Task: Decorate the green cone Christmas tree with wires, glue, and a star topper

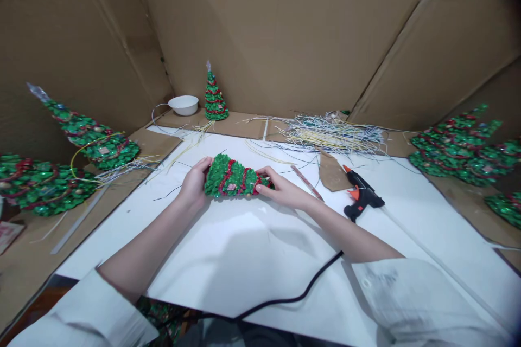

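A small artificial Christmas tree (232,176), green with red garland, lies sideways between my hands just over the white board. At its wide base, my left hand (194,184) is closed around the edge, its fingers mostly hidden behind. My right hand (274,185) grips the narrow end, the thumb in front. To the right of that hand lies a thin reddish strip (306,182). A black and orange glue gun (362,195) rests farther right, a long white glue stick (431,260) running out from its back.
Twist ties or wires (334,134) lie heaped at the back, near a torn cardboard piece (334,172). Finished trees stand at back (215,98), left (97,141) and right (456,143). A white bowl (184,105) sits back left. A black cord (293,299) crosses the board (244,244); cardboard walls surround it.
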Demonstrator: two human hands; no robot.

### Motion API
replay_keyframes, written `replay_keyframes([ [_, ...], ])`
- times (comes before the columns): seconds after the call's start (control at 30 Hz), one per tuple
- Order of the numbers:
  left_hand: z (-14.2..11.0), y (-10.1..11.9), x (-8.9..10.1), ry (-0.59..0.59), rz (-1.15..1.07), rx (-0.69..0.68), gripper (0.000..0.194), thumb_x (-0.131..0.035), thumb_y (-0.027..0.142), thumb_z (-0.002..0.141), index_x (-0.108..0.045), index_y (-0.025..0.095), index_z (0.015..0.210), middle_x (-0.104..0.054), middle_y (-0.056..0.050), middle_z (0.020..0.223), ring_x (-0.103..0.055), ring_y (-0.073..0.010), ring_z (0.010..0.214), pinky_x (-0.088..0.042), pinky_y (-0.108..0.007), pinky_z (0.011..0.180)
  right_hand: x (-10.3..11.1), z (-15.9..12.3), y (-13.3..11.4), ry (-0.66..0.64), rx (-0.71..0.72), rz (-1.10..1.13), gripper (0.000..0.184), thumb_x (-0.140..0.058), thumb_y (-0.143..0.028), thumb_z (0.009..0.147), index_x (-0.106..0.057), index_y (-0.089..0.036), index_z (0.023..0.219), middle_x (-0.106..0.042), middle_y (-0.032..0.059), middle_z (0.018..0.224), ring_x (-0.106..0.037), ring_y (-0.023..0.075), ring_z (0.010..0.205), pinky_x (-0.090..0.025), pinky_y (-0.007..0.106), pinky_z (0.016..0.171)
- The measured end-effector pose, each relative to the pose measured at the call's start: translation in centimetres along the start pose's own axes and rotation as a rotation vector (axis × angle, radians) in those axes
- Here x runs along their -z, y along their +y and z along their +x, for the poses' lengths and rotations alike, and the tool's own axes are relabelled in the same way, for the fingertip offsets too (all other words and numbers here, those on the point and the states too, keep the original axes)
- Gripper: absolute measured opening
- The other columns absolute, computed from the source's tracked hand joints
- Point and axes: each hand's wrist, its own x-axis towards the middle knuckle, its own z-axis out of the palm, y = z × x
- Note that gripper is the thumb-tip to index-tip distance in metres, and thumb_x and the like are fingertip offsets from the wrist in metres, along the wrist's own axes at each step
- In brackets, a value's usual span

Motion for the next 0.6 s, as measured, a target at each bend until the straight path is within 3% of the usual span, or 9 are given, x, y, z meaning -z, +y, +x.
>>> replay_keyframes([
  [0.23, -1.0, -0.2, -0.1, 0.02, 0.029, -0.023, 0.011, -0.063, 0.018, 0.069, -0.053, 0.018, 0.065, -0.05, 0.004, 0.058, -0.048, -0.0101, 0.051, -0.04, -0.021, 0.048, -0.9, -0.1, 0.0, 0.024, 0.0, 0.134, 0.028, -0.052, -0.04, 0.086, -0.041, -0.021, 0.104, -0.058, 0.0063, 0.107, -0.059, 0.0174, 0.092, -0.046, 0.034, 0.085],
  [0.43, -1.2, 0.0, -0.1, 0.037, 0.077, -0.062, 0.012, -0.061, 0.021, 0.068, -0.05, 0.019, 0.065, -0.048, 0.005, 0.059, -0.046, -0.01, 0.053, -0.039, -0.022, 0.051, -1.0, -0.5, -0.7, 0.027, 0.0, 0.115, 0.025, -0.051, -0.038, 0.088, -0.041, -0.021, 0.103, -0.06, 0.0049, 0.103, -0.06, 0.0168, 0.09, -0.045, 0.033, 0.084],
  [0.6, -1.5, 0.0, -0.1, 0.02, 0.116, -0.057, 0.014, -0.06, 0.024, 0.07, -0.048, 0.02, 0.064, -0.045, 0.005, 0.057, -0.043, -0.0107, 0.05, -0.034, -0.023, 0.047, -0.9, -0.7, -0.7, -0.023, -0.006, 0.076, 0.04, -0.062, -0.035, 0.079, -0.039, -0.021, 0.109, -0.058, 0.0054, 0.106, -0.057, 0.0165, 0.085, -0.045, 0.03, 0.074],
])
